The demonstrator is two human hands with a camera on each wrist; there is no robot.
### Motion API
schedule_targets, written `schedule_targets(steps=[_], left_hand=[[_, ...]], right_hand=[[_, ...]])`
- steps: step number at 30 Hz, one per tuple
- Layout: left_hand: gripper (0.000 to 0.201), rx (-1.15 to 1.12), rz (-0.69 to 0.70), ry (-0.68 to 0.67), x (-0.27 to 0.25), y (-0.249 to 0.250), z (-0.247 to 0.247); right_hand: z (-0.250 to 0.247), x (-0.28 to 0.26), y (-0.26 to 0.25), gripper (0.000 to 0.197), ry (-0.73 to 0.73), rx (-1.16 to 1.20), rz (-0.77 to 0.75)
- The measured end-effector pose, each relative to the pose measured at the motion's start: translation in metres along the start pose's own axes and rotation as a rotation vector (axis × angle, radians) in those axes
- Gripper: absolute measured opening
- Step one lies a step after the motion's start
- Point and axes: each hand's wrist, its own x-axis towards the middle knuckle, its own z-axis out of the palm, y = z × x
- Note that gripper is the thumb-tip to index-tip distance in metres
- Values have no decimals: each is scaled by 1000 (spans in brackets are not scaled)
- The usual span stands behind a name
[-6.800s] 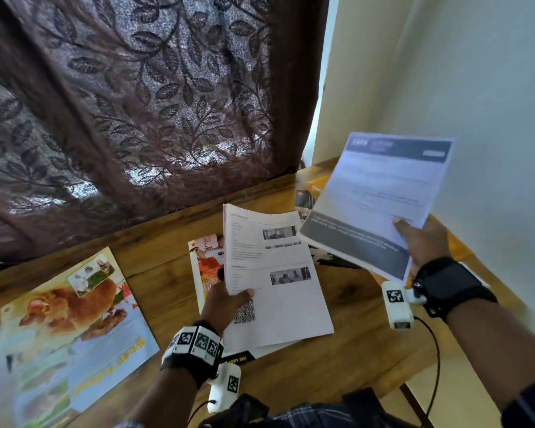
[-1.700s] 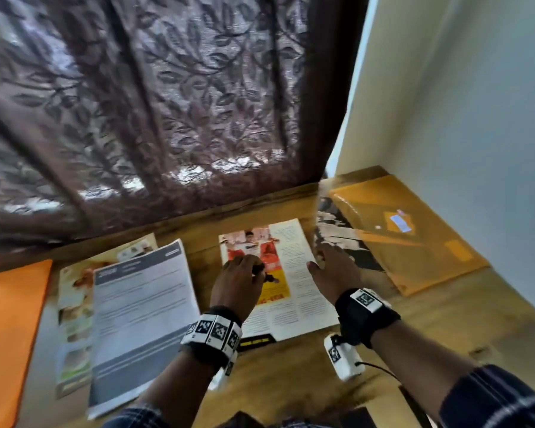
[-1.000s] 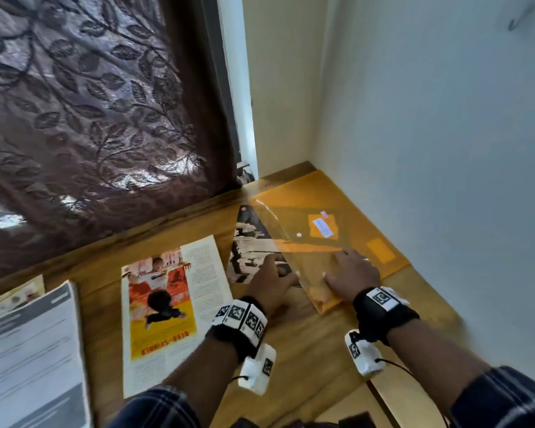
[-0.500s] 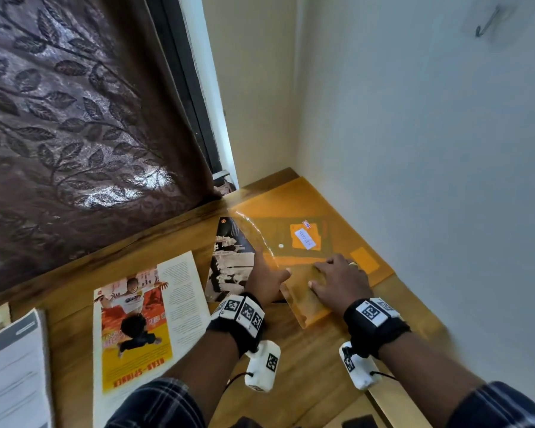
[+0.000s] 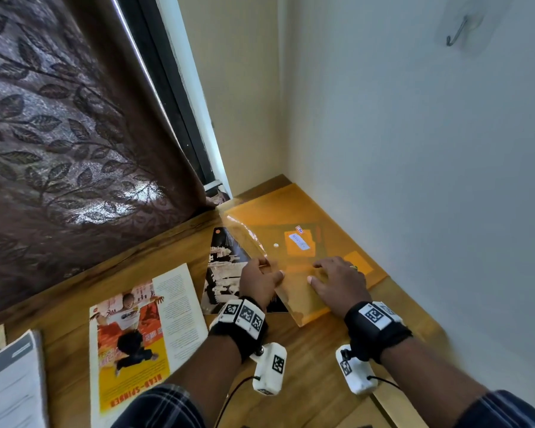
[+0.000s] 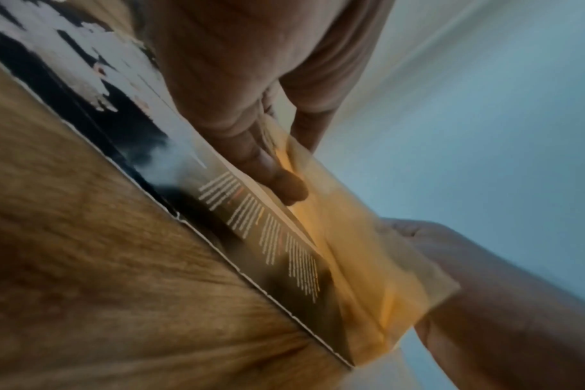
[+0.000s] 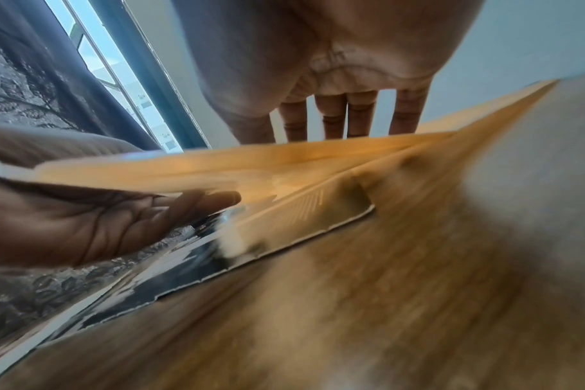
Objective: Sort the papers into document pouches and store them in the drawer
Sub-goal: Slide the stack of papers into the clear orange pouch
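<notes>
An orange translucent document pouch (image 5: 294, 217) lies in the table's far right corner against the wall. A black-and-white leaflet (image 5: 221, 273) lies partly under its left side. My left hand (image 5: 269, 270) pinches the pouch's near left edge, fingers beneath and thumb on top. In the right wrist view that edge of the pouch (image 7: 284, 158) is raised off the leaflet (image 7: 171, 266), with the left hand's fingers (image 7: 197, 200) under it. My right hand (image 5: 322, 273) presses flat on the pouch, its fingers (image 7: 334, 116) straight.
A red-and-yellow leaflet (image 5: 142, 335) lies on the wooden table (image 5: 306, 366) left of my arms. A grey-and-white document (image 5: 10, 381) sits at the lower left edge. A brown leaf-pattern curtain (image 5: 74, 118) hangs behind, and the white wall (image 5: 414, 149) with a hook (image 5: 456, 32) stands close on the right.
Both hands left the papers on the left and moved right to the orange pouch. The left hand took the pouch's edge and raised it while the right hand settled flat on top.
</notes>
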Motion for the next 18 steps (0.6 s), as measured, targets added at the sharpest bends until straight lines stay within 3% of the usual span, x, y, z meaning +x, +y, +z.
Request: schedule_targets(steps=[7, 12, 15, 18], left_hand=[[61, 191, 259, 19, -29, 12, -51], [58, 259, 368, -43, -64, 28, -116], [54, 353, 468, -2, -90, 32, -159], [51, 438, 539, 61, -118, 27, -205]], right_hand=[[-11, -1, -33, 41, 171, 63, -228], [-28, -9, -90, 46, 305, 89, -512], [-38, -16, -131, 58, 389, 48, -645], [-41, -26, -173, 61, 372, -43, -782]])
